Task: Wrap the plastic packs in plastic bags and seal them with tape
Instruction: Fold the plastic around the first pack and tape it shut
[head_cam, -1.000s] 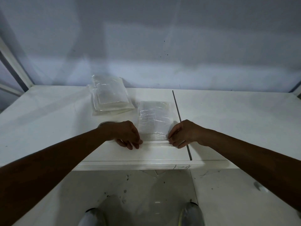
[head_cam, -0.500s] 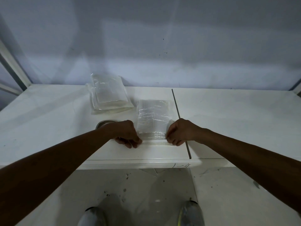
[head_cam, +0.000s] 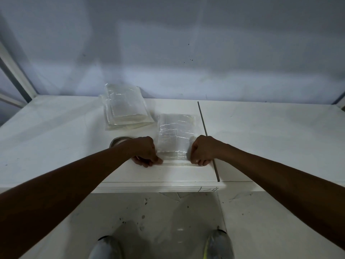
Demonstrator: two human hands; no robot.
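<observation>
While you stand at the white table [head_cam: 56, 137], the bagged pack [head_cam: 175, 131] lies flat on it near the front edge, just left of the dark seam [head_cam: 205, 128]; its long axis runs near to far, one short end toward you; its clear wrap shows only creases and glare. Your left hand [head_cam: 147, 152] is curled at the pack's near left corner, thumb and fingertips pinching that end of the near edge; your right hand [head_cam: 202, 151] is curled likewise, pinching at the near right corner; between them a clear strip [head_cam: 176, 162] runs along that edge, and whether it is tape or folded bag cannot be told. A tape roll [head_cam: 119, 140] lies just behind your left wrist, partly hidden; a stack of packs [head_cam: 125, 109] sits farther off to the left, apart from the bagged one.
</observation>
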